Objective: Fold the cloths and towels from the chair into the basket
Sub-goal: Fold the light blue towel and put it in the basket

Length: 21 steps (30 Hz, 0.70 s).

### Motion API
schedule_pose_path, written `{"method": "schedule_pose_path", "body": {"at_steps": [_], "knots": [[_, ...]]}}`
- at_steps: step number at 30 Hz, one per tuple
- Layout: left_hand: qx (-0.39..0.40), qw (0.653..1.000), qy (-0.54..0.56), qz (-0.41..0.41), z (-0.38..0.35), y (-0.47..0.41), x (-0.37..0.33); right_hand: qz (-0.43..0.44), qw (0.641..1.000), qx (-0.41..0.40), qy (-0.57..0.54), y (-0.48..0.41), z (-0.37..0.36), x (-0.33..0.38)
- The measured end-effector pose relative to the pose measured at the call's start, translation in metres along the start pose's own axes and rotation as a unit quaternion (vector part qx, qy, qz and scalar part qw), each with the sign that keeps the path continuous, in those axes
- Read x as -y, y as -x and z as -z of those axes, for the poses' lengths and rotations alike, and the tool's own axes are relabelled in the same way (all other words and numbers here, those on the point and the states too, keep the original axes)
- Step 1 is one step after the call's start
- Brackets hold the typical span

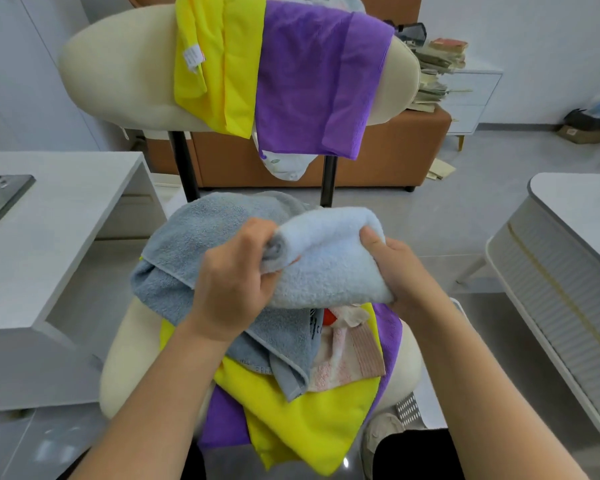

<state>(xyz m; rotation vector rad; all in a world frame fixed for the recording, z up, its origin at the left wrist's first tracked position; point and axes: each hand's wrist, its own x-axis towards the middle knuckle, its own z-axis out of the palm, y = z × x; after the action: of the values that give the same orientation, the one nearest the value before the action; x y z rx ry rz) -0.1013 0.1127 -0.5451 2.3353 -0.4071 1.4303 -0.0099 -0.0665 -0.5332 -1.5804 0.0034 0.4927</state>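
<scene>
My left hand [236, 271] pinches the coiled end of the pale blue terry towel [329, 261], fingers curled round it. My right hand [395, 268] grips the opposite end, thumb on top. The towel is held just above the heap on the seat of the cream padded chair [125, 368]. To fold it well, I'd level both ends, square the edges before the last fold and press out the bulge so it lies flat. It looks thick and soft, doubled into a plump bundle. Below it lie a grey terry towel [205, 233], a yellow cloth [309, 420] and a purple cloth [222, 420]. I can't pick out the basket for certain.
</scene>
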Motion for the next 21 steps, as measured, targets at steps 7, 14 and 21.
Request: {"method": "schedule_pose_path", "body": {"at_steps": [7,14,21], "knots": [[-0.044,0.899,0.148,0.409,-0.007,-0.013,-0.012,0.405,0.871,-0.158,0.227,0.015,0.001,0.0],[0.019,0.695,0.343,0.631,-0.015,-0.023,-0.02,0.471,0.846,-0.13,0.214,0.013,0.017,-0.005],[0.132,0.744,0.316,0.574,-0.077,-0.054,-0.05,0.223,0.941,-0.156,0.2,-0.014,0.092,0.01]]}}
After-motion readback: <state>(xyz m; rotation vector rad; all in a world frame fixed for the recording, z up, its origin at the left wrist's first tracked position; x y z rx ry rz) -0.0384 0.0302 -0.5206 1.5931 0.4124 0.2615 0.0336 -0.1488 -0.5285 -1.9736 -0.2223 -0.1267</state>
